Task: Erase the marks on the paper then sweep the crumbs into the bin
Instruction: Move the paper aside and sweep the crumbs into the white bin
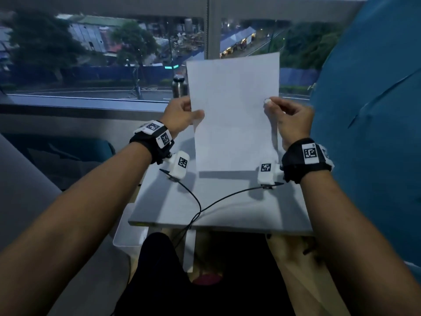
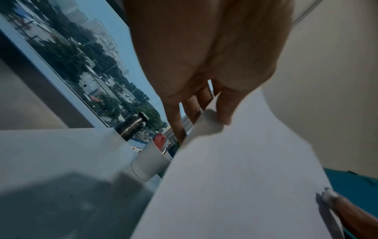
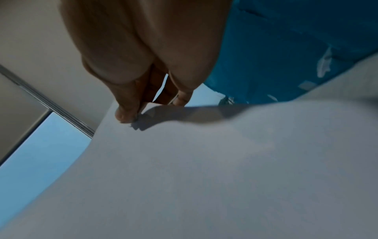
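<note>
A blank white sheet of paper (image 1: 234, 115) stands upright in the air above the small white table (image 1: 216, 208). My left hand (image 1: 193, 111) pinches its left edge, thumb on the front and fingers behind, as the left wrist view shows for the hand (image 2: 214, 116) and the paper (image 2: 235, 177). At the right edge my right hand (image 1: 270, 106) pinches the sheet with a small white eraser (image 1: 267, 101) at its fingertips. In the right wrist view the right hand (image 3: 143, 111) grips the curved paper (image 3: 204, 169). I can make out no marks on the sheet.
A metal bottle (image 1: 178, 85) stands on the window sill behind the paper. A white cup (image 2: 149, 160) with a red item in it sits at the table's far side. A white bin (image 1: 127, 238) hangs below the table's left front. A blue cushion (image 1: 369, 110) fills the right.
</note>
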Motion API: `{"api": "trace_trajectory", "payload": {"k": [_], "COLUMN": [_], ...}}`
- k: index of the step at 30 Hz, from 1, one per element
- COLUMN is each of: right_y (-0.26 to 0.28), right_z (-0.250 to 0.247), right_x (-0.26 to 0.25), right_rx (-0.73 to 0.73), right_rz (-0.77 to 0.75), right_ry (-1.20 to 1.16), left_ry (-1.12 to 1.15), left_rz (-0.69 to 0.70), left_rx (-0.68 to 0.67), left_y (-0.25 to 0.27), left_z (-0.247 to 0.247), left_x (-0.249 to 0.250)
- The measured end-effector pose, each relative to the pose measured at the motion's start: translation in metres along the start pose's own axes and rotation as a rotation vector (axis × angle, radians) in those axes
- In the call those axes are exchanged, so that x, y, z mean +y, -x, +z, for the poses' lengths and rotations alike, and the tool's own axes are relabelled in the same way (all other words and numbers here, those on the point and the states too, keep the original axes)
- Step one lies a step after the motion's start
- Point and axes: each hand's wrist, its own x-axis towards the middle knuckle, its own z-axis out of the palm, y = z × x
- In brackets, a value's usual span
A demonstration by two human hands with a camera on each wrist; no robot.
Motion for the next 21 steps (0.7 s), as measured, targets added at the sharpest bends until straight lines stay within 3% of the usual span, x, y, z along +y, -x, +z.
{"api": "trace_trajectory", "payload": {"k": [4,6,8,10,13,15,19,21], "right_y": [-0.009,-0.007,-0.008,-0.012,-0.013,-0.011,-0.009,-0.010], "right_z": [-0.030,-0.046,-0.064,-0.080,-0.098,-0.108,-0.121,-0.126], "right_x": [-0.008,-0.010,-0.005,0.000,0.002,0.005,0.016,0.022], "right_rx": [-0.083,-0.159,-0.145,-0.015,0.171,0.229,0.308,0.320], "right_rz": [-0.010,0.000,0.010,0.005,-0.039,-0.089,-0.160,-0.152], "right_ry": [0.008,0.150,0.309,0.433,0.547,0.630,0.722,0.740], "left_ry": [0.073,0.138,0.122,-0.011,-0.851,-1.213,-1.236,-1.269], "left_rz": [0.039,0.024,-0.008,-0.061,-0.093,0.037,0.201,0.245], "left_rx": [0.062,0.105,0.069,-0.118,-0.484,-0.664,-0.996,-1.087], "left_y": [-0.002,-0.008,-0.012,-0.018,-0.022,-0.012,0.016,0.024], "left_z": [0.028,0.047,0.064,0.080,0.107,0.132,0.195,0.222], "left_x": [0.004,0.003,0.003,0.001,-0.018,-0.031,-0.065,-0.081]}}
